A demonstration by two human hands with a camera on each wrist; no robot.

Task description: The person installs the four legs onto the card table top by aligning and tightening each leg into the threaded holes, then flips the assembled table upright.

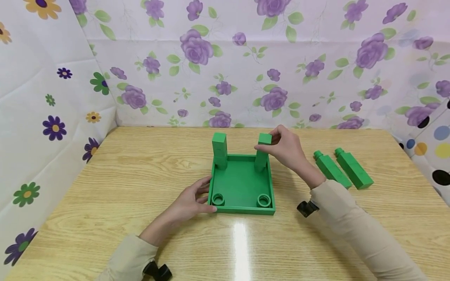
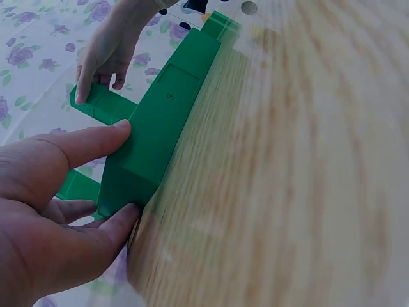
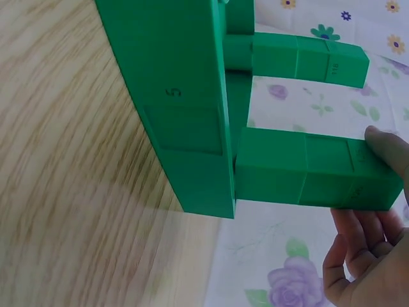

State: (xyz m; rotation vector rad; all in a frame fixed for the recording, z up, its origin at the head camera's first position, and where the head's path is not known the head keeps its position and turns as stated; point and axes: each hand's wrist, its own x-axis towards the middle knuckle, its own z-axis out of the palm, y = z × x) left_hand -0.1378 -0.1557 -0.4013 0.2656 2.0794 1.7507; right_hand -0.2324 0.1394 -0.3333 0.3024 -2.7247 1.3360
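A shallow green square tray (image 1: 242,183) lies on the table with two round sockets at its near corners. My left hand (image 1: 191,198) grips the near left corner of the tray, thumb (image 2: 105,141) on one wall and fingers on another. At the far right corner stands a green square post (image 3: 275,167), upright. My right hand (image 1: 283,146) pinches its top between thumb (image 3: 386,146) and fingers. A second green post (image 1: 220,150) stands at the far left corner, untouched by either hand. The seat of the held post is hidden inside the tray wall.
Two more green posts with threaded ends, a nearer one (image 1: 332,169) and a farther one (image 1: 353,168), lie on the wooden table (image 1: 158,168) to the right of my right forearm. A flowered cloth (image 1: 246,70) hangs behind the table.
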